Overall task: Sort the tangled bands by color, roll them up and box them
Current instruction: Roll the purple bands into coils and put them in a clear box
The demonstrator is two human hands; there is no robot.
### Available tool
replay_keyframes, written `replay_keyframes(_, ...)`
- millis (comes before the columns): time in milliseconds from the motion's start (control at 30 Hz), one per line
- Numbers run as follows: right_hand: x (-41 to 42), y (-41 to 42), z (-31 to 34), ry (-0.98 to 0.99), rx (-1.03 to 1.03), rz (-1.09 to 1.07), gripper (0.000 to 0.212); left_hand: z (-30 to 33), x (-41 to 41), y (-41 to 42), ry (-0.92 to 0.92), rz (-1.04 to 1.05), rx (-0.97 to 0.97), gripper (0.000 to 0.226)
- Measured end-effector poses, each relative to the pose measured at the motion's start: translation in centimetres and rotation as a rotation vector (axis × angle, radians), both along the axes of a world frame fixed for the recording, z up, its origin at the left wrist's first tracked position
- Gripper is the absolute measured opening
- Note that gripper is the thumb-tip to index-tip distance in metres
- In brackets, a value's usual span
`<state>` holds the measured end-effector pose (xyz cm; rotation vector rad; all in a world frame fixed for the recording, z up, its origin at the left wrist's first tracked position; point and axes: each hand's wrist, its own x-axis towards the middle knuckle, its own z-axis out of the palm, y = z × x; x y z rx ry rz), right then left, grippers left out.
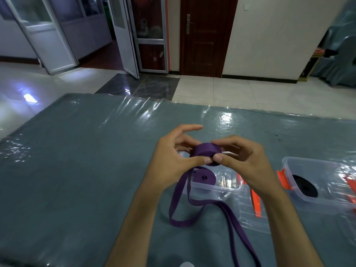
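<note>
A partly wound purple band roll (207, 152) is held above the table between my left hand (173, 160) and my right hand (244, 160), thumbs and fingertips pinching its rim. Its loose purple tail (185, 212) hangs down, loops on the table and runs off toward the near edge. Below the hands stands a clear plastic box (215, 186) with a finished purple roll (204, 177) inside. To the right a second clear box (316, 182) with orange clips holds a black roll (305, 186).
A clear lid with an orange clip (256, 203) lies flat between the two boxes. The table (77, 170) is covered with grey cloth under shiny plastic film. Tiled floor, a wooden door and glass doors lie beyond the far edge.
</note>
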<state>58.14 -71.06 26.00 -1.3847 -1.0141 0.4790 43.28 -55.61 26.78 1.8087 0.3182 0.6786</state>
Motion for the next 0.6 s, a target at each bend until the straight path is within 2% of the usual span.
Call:
replay_keyframes(100, 0.3, -0.4, 0.7, -0.080, -0.084, 0.000, 0.029, 0.2, -0.1, 0.0, 0.047, -0.010, 0.095, 0.068)
replay_keyframes(200, 0.2, -0.5, 1.0, -0.170, -0.087, -0.052, 0.030, -0.4, 0.3, -0.3, 0.095, -0.027, -0.033, 0.046)
replay_keyframes(300, -0.4, -0.3, 0.1, -0.093, 0.018, -0.070, 0.031, -1.0, 0.2, -0.3, 0.121, -0.031, -0.159, 0.033)
replay_keyframes(400, -1.1, 0.2, -0.9, 0.024, 0.094, -0.025, 0.024, -0.7, -0.3, 0.0, 0.081, -0.003, -0.105, 0.029)
replay_keyframes(500, -1.0, 0.2, -1.0, 0.047, 0.069, 0.005, 0.014, -0.6, -0.6, 0.2, 0.061, 0.019, 0.017, 0.030)
replay_keyframes(600, -0.5, -0.3, -0.4, 0.001, 0.007, 0.000, 0.016, -1.0, -0.7, -0.3, 0.035, 0.022, 0.021, 0.033)
